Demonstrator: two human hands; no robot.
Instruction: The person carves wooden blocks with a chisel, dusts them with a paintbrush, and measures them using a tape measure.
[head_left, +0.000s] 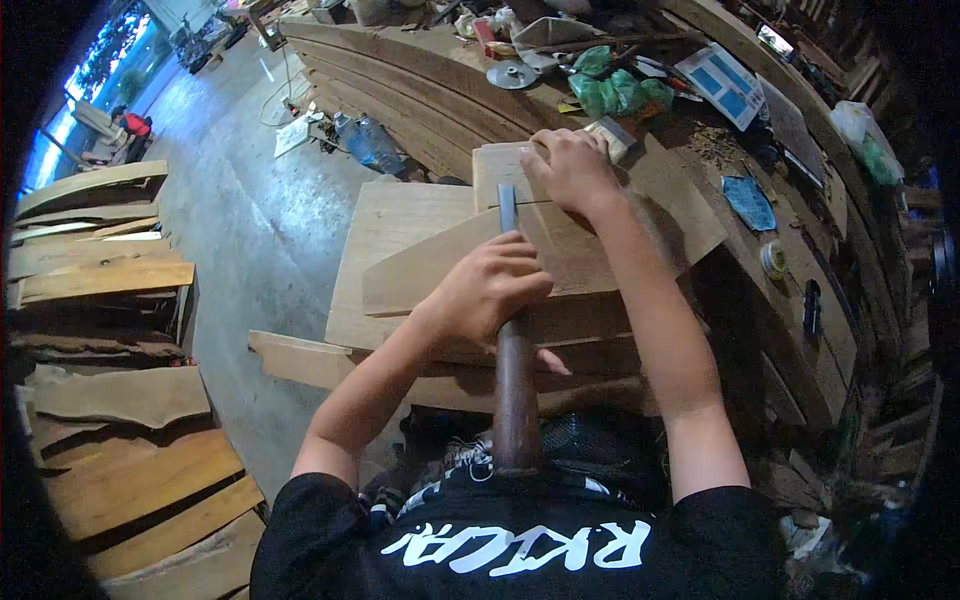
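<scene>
My left hand [492, 283] is closed round a chisel [516, 390] with a long dark wooden handle. The handle's butt end is close to my shirt, and the flat metal blade points away from me onto a pale wooden board [497, 165]. My right hand [573, 172] grips the far right part of that board, fingers bent over its edge. Beneath lie an angled flat board [425, 262] and a wider plank [350, 230]. The spot where the blade's tip meets the wood is small and hard to make out.
Rough planks [120, 480] are stacked on the floor at left. Plastic bottles [368, 145] stand beside the bench. Across the bench top lie a brush [612, 138], green plastic bags [610, 95], a metal disc [511, 74], a tape roll [773, 260] and blue sandpaper-like sheet [748, 203].
</scene>
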